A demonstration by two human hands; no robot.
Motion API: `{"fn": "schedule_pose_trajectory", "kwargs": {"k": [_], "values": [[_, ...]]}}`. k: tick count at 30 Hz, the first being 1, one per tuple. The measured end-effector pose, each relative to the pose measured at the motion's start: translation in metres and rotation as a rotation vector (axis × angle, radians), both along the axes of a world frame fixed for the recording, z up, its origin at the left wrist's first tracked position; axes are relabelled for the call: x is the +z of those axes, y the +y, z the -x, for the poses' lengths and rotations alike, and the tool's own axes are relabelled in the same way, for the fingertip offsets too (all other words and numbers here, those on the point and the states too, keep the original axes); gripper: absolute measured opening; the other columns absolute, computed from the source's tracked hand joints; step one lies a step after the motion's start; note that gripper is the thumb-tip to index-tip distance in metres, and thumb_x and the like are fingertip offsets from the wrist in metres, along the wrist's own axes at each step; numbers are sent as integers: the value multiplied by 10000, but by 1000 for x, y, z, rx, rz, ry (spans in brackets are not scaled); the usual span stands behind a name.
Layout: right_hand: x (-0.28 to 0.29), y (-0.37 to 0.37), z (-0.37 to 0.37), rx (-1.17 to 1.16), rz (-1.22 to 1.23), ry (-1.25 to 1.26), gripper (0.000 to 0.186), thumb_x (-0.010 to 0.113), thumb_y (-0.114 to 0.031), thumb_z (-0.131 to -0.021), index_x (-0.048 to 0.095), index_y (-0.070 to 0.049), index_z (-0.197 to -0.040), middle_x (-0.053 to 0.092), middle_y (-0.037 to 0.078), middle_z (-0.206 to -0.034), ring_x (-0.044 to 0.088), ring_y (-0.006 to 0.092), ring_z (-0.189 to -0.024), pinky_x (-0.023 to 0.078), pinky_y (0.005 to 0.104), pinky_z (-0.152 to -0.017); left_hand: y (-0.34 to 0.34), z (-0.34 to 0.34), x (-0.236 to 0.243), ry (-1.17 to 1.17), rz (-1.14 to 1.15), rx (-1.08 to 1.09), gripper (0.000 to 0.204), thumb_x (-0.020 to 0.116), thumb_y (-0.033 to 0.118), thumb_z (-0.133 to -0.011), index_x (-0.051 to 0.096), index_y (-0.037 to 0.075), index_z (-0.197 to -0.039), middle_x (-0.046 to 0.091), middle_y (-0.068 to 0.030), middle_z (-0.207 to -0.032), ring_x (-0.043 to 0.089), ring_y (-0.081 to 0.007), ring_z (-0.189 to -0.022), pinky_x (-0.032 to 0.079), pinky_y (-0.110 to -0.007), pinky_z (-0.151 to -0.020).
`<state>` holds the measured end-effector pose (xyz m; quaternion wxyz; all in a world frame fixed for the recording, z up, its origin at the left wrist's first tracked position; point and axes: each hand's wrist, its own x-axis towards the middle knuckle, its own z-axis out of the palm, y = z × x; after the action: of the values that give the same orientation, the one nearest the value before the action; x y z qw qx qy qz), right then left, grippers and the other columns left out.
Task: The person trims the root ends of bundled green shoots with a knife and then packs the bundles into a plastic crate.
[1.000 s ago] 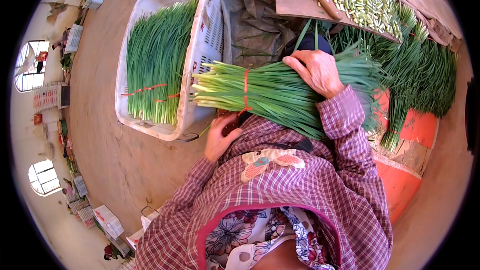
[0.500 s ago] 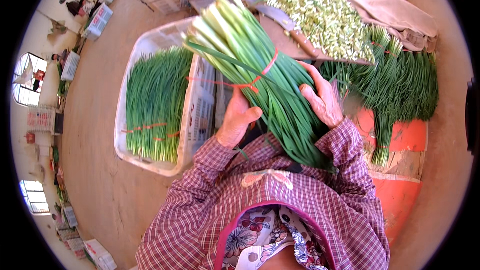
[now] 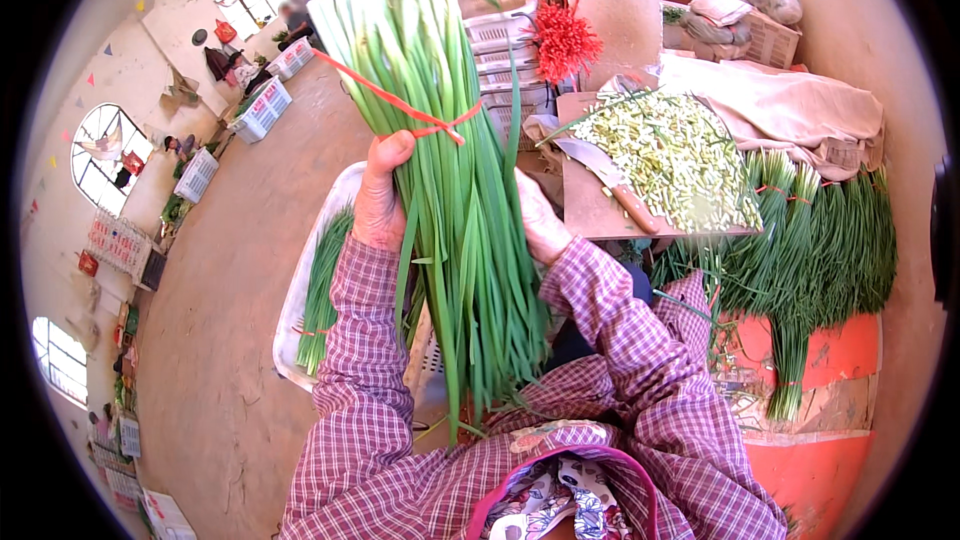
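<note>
Landmark: bundle point(image 3: 450, 190), held upright mid-frame, pale stalk ends up, green tips hanging toward plaid sleeves point(image 3: 370, 340).

Far left of bundle: arched windows point(image 3: 105, 145) in wall, white crates point(image 3: 262, 108) on bare floor. People up-left of bundle top, too small to detail.

Just left of and below bundle: white basket point(image 3: 300, 290) on floor, more green stalks point(image 3: 322, 285) lying inside, partly hidden behind left sleeve.

Left hand point(image 3: 380, 202): clamped on bundle's left side, thumb up, tip touching the stalks just below red tie point(image 3: 395, 105).

Red tie: wrapped around bundle above both hands, slanting down to a knot on bundle's right side.

Right hand point(image 3: 540, 220): pressed against bundle's right side, lower than tie; fingers behind stalks, so full wrap not visible. Hands apart, bundle between them.

Right of bundle, up high: red tassel bunch point(image 3: 565, 38) near stacked crates.

Right of bundle: cutting board point(image 3: 590, 205), knife point(image 3: 610, 178) lying on it, blade toward bundle, wooden handle down-right. Pile of chopped pale trimmings point(image 3: 670, 155) covering rest of board.

Further right: beige cloth point(image 3: 790, 110) behind board. Tied green bunches point(image 3: 810, 240) draped over orange tub point(image 3: 845, 355), tips hanging down over rim.
</note>
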<state>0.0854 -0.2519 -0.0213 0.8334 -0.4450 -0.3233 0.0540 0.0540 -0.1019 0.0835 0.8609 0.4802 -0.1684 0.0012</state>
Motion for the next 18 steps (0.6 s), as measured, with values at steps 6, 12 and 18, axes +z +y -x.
{"fn": "schedule_pose_trajectory", "kwargs": {"k": [6,12,18], "values": [[-33,-33,13,-629,1431,-420,305,576,-339,-844,635,-100,-1024,603,129,-916,562,314,-937,427,422,-856,13,10,-1,-212,-376,309,609,732,138,-657,457,-26,-1176,589,-97,-1040,595,-170,-908,480,-295,-819],[3,-51,53,-723,501,-329,798,720,-270,-731,307,43,-1337,460,210,-1243,454,301,-1174,359,384,-991,-19,8,-12,-308,-521,452,710,796,87,-608,422,-22,-1201,562,-100,-1091,563,-165,-974,454,-290,-863],[-27,-9,50,-648,236,64,926,748,-293,-712,190,27,-1378,426,201,-1288,416,271,-1210,345,350,-1001,-65,9,-42,-548,-912,581,995,857,259,-511,341,-24,-1312,486,-168,-1136,480,-260,-1076,383,-361,-940]]}}
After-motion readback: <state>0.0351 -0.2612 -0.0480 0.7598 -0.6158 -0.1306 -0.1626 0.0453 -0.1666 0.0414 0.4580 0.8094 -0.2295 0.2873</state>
